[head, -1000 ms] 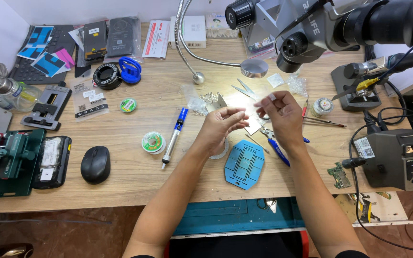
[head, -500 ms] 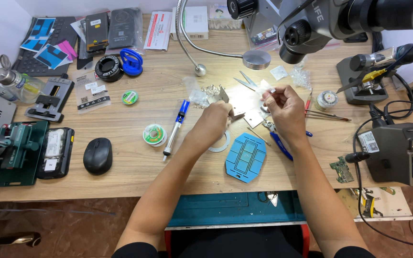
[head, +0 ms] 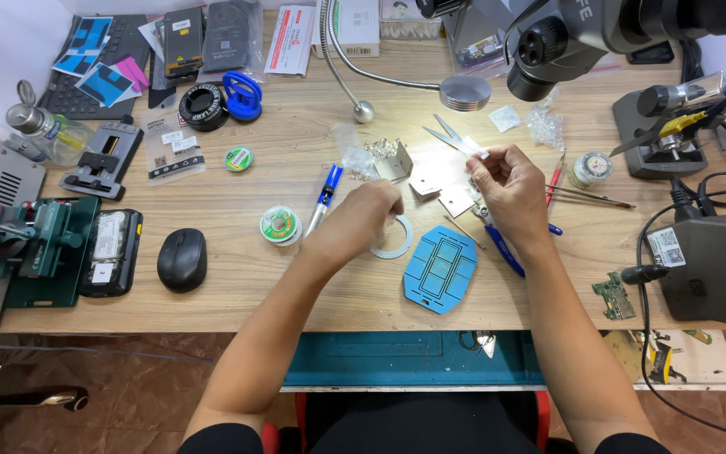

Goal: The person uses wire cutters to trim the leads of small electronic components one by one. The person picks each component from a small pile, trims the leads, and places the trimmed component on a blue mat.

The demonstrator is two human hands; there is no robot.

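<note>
My right hand (head: 510,185) is raised above the desk and pinches a small white piece (head: 474,154) between thumb and fingertips. My left hand (head: 371,214) rests lower, fingers curled down over the edge of a white ring (head: 397,242); its fingertips are hidden. Small shiny metal plates (head: 455,200) lie between the hands. A blue hexagonal pad (head: 440,269) sits just in front of them. Silver tweezers (head: 440,134) lie beyond the right hand, and a blue-handled tool (head: 506,250) lies beneath its wrist.
A blue pen-like tool (head: 326,195) and a green solder spool (head: 279,224) lie left of my left hand, a black mouse (head: 181,259) farther left. A microscope (head: 565,38) overhangs the back right. A grey station (head: 716,261) with cables and a small circuit board (head: 611,296) stand at right.
My left hand has dropped away from the right hand, down and left onto the white ring. My right hand stays raised with the small piece.
</note>
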